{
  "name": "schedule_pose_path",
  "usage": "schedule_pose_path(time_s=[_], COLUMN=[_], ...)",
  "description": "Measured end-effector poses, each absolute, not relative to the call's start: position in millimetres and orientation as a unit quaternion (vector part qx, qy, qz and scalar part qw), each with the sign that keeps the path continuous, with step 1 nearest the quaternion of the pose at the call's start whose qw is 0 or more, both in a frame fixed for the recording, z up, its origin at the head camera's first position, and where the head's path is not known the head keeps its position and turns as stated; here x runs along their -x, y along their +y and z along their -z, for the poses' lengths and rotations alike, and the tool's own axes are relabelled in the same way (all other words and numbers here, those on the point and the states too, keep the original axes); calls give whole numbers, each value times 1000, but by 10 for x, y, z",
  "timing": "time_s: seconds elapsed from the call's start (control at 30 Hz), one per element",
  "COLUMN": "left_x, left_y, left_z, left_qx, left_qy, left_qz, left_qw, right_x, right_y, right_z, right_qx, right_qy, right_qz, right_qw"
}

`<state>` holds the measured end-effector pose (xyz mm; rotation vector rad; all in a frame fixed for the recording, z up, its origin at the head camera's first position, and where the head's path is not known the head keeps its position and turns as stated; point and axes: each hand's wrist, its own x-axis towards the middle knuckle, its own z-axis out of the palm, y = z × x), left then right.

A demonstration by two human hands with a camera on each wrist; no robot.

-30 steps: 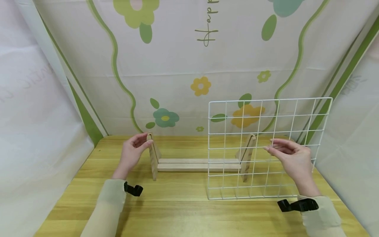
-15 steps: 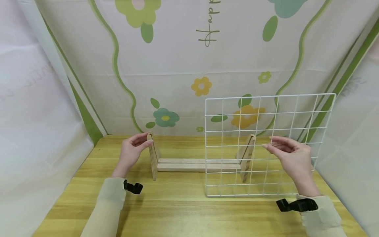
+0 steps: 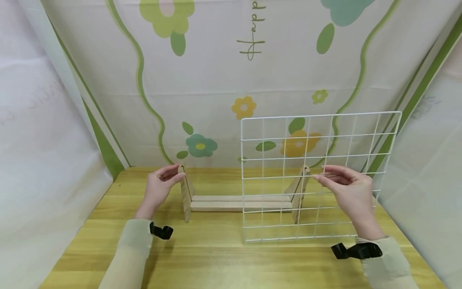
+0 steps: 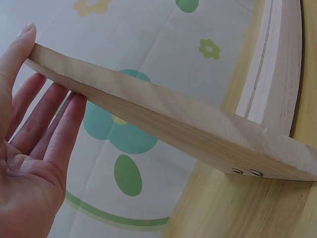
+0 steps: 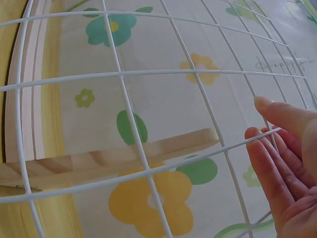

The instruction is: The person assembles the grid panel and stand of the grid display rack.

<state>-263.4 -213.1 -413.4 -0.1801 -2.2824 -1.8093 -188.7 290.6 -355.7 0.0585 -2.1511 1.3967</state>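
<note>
A wooden stand [image 3: 216,207] has two upright end pieces joined by a low double bar. My left hand [image 3: 159,188] pinches the top of its left end piece [image 3: 186,200] between thumb and fingers. In the left wrist view, two screw heads [image 4: 255,173] show low on that piece. My right hand [image 3: 351,194] pinches a white wire grid panel [image 3: 321,115] near its right side, with the thumb on one face and fingers on the other. The panel is held roughly upright in front of the stand's right end, overlapping the right end piece [image 3: 300,196] in the head view.
The stand rests on a wood-grain table [image 3: 216,257]. Behind it hangs a pale cloth backdrop [image 3: 213,72] printed with flowers, and similar white cloth [image 3: 47,140] closes off the sides. Each wrist wears a black camera mount [image 3: 357,251].
The grid panel has shifted left with my right hand, covering more of the stand in the head view. My left hand stays at the top of the left end piece.
</note>
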Motion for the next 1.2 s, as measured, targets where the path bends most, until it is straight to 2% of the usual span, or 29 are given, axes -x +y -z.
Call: schedule_pose_path(time_s=[0.2,1.2], left_x=[2636,2618], left_y=[-2134,-2130], left_z=[4142,4159], left_qx=[64,67], left_qy=[-775,-777], left_qz=[618,615], left_qw=[115,115], right_x=[1865,1899], right_y=[2820,2328], right_z=[3496,3217], right_qx=[-38,-90], right_qy=[-806,-792], right_qz=[-510,-525], right_qw=[298,298])
